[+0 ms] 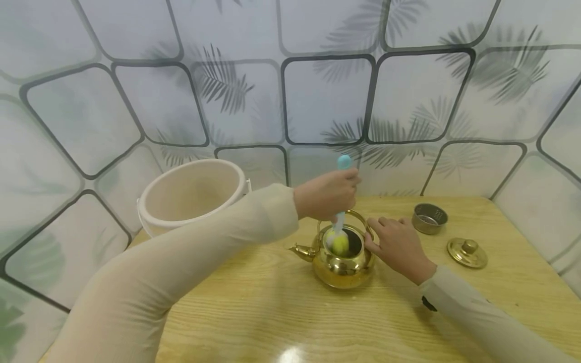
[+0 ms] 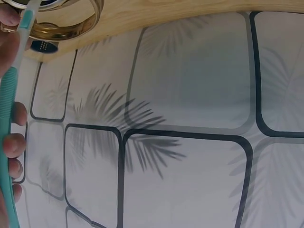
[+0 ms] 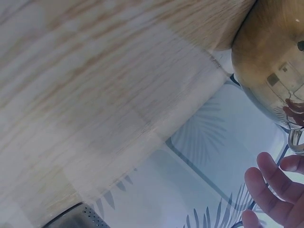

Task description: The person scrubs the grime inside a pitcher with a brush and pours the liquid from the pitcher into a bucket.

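Observation:
A shiny gold kettle [image 1: 342,275] stands on the wooden table with its spout pointing left and its top uncovered. My left hand [image 1: 327,194] grips the teal handle of a cleaning brush [image 2: 7,99], which is held nearly upright. Down in the kettle's mouth is the brush's yellow and white head [image 1: 339,245]. At the kettle's right side, my right hand [image 1: 399,247] holds the lower end of its arched handle [image 1: 358,218] between thumb and forefinger. The right wrist view shows the other fingers [image 3: 268,190] loosely bent beside the kettle.
To the right lie a perforated metal strainer cup [image 1: 429,218] and the gold lid [image 1: 467,253], knob up. A cream bucket [image 1: 181,196] stands at the back left, partly behind my left sleeve. Patterned wall covering [image 1: 327,101] rises behind the table [image 1: 254,312].

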Available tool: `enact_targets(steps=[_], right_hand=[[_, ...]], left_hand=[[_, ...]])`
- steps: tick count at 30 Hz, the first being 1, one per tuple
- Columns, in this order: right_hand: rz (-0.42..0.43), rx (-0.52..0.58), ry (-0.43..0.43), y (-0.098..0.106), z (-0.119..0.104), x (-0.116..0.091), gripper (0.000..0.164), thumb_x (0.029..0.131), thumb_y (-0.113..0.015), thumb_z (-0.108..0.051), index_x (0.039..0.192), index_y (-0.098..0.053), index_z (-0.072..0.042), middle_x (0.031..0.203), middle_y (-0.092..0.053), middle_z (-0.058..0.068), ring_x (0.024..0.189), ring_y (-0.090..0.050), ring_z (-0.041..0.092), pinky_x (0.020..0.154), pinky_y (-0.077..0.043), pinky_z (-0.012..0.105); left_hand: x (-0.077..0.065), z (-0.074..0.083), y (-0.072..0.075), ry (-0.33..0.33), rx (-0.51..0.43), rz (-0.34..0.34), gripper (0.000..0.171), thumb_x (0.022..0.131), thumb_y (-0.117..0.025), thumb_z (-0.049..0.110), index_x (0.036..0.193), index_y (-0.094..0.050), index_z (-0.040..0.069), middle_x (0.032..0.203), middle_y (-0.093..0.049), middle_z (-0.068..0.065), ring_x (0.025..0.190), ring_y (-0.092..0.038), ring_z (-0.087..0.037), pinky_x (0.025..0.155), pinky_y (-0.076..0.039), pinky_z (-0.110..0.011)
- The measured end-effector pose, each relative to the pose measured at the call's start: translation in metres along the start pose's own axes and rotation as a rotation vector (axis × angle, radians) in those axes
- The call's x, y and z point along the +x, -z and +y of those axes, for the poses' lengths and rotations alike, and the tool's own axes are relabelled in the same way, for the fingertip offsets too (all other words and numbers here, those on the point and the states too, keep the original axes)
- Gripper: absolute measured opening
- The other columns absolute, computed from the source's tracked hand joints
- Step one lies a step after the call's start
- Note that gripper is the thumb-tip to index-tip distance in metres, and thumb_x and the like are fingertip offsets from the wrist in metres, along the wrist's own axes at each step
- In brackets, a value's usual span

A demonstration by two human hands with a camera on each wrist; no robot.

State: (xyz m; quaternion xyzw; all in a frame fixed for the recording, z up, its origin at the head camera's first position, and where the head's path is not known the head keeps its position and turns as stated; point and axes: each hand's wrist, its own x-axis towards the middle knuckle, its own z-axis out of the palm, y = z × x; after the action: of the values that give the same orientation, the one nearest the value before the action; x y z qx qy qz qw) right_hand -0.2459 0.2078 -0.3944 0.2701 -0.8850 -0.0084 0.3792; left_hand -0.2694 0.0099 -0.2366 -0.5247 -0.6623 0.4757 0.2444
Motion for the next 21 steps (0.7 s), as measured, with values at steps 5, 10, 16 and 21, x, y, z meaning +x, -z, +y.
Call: enact_targets(steps=[5, 10, 16, 21], right_hand=[[0.011, -0.004, 0.006, -0.001, 0.001, 0.000, 0.027, 0.086, -0.036, -0.028, 0.082, -0.054, -0.009, 0.053, -0.045, 0.000, 0.041, -0.033, 0.012, 0.046, -0.028, 0.031], [0.027, -0.003, 0.012, -0.002, 0.001, 0.000, 0.027, 0.087, -0.035, -0.028, 0.081, -0.052, -0.009, 0.052, -0.042, 0.000, 0.041, -0.030, 0.012, 0.047, -0.025, 0.030], [0.019, 0.007, 0.003, -0.002, 0.002, 0.000, 0.024, 0.086, -0.037, -0.027, 0.080, -0.051, -0.009, 0.052, -0.042, 0.000, 0.042, -0.029, 0.011, 0.048, -0.024, 0.030], [0.003, 0.015, -0.003, -0.002, 0.001, 0.000, 0.024, 0.085, -0.039, -0.027, 0.082, -0.054, -0.008, 0.052, -0.044, 0.000, 0.042, -0.030, 0.011, 0.048, -0.025, 0.030]], left_hand=[[0.001, 0.004, 0.001, 0.028, 0.041, -0.014, 0.054, 0.082, -0.046, 0.069, 0.096, -0.066, 0.021, 0.101, -0.070, 0.004, 0.097, -0.052, -0.013, 0.092, -0.032, -0.029], [0.001, 0.009, 0.001, 0.078, 0.064, -0.010, 0.050, 0.084, -0.045, 0.066, 0.093, -0.065, 0.021, 0.100, -0.070, 0.004, 0.096, -0.051, -0.013, 0.090, -0.032, -0.029], [-0.001, 0.014, 0.002, 0.124, 0.078, 0.001, 0.039, 0.088, -0.045, 0.058, 0.087, -0.061, 0.022, 0.093, -0.068, 0.006, 0.085, -0.047, -0.012, 0.087, -0.032, -0.028], [-0.004, 0.018, 0.000, 0.159, 0.091, -0.001, 0.028, 0.092, -0.044, 0.046, 0.079, -0.054, 0.023, 0.081, -0.061, 0.010, 0.074, -0.033, -0.015, 0.084, -0.033, -0.027]])
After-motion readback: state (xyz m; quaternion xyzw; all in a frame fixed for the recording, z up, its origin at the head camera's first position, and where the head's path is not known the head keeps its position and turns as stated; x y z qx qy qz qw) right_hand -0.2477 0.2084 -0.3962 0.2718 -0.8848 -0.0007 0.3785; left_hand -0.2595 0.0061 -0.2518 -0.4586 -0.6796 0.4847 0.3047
